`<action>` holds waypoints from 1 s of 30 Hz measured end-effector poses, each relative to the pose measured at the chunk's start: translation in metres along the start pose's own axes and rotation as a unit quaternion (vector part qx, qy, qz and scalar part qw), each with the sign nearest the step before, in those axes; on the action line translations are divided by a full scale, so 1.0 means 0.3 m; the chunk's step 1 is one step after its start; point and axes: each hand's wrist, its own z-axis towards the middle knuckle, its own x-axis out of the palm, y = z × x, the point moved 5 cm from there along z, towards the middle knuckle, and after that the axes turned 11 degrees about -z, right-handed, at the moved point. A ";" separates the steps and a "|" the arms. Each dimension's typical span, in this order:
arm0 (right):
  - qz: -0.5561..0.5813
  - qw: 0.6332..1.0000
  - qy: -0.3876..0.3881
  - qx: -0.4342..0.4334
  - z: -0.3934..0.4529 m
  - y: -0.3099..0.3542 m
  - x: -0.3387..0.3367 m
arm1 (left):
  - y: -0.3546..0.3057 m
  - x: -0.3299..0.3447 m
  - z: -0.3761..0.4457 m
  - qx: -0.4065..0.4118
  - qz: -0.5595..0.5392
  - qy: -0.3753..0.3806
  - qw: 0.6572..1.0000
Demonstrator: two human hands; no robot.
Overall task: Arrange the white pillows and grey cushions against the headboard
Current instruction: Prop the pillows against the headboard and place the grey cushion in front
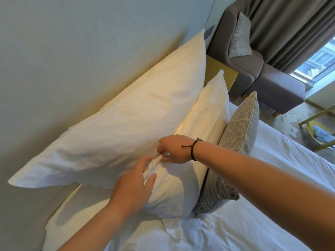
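from where i sit, i'd judge the job well along but not finished. a big white pillow already stands propped against the headboard, and a smaller white pillow leans just in front of it on the far side, with a grey cushion set upright in front of that one, touching it. what my hands are on is the near white pillow, which sits low on the bed in front of the big pillow, its top corner pulled up between the two hands. my right hand, with a dark cord bracelet at the wrist, pinches the upper edge of that pillow's case, fingers curled on the fabric. my left hand grips the same bunched edge just below, thumb and forefinger closed on the cloth while the other fingers spread loosely over the pillow's face. i take it i'm tugging the case straight or plumping the corner before setting it back. this pillow looks soft and slack, creased near the grip, its lower flap spilling onto the sheet. left to do, as i judge it: stand this pillow square against the big one; i can see only one grey cushion on the bed, so a matching one may yet be needed on this side. another patterned cushion sits on the grey armchair by the curtain, well apart from the bed.
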 end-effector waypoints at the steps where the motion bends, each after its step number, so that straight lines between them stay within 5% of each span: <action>1: -0.006 1.000 0.003 -0.006 -0.003 -0.002 -0.004 | -0.006 0.004 0.007 -0.001 0.004 0.005 1.000; 9: -0.143 0.988 0.048 0.039 -0.004 -0.187 -0.015 | -0.027 -0.044 -0.003 0.046 0.045 -0.050 0.997; 17: -0.245 0.948 -0.074 0.189 -0.011 -0.532 -0.118 | 0.038 -0.068 -0.021 0.007 0.090 -0.057 0.994; 24: -0.095 0.914 -0.229 0.321 0.028 -0.609 -0.104 | 0.131 -0.029 -0.007 -0.032 0.119 -0.043 0.992; 30: 0.033 0.900 -0.233 0.366 0.093 -0.611 0.026 | 0.231 0.037 0.011 -0.096 0.124 0.047 0.987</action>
